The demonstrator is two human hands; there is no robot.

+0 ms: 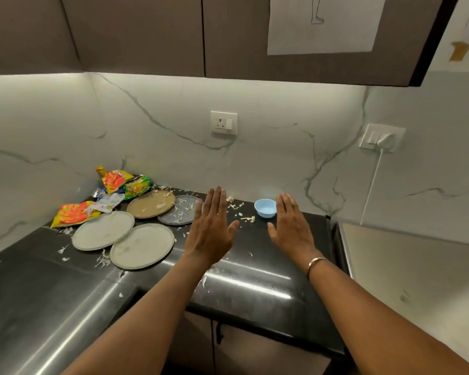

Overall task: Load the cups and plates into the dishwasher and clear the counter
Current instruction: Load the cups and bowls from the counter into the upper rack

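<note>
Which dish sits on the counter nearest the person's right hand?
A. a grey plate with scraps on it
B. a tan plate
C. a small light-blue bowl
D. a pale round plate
C: the small light-blue bowl stands just left of the right hand, while the plates all lie beyond the left hand, towards the corner of the black counter.

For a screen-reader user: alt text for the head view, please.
Two open, empty hands, left hand and right hand, hover over a black counter holding four dirty plates, snack wrappers, scattered scraps and a small blue bowl.
</note>
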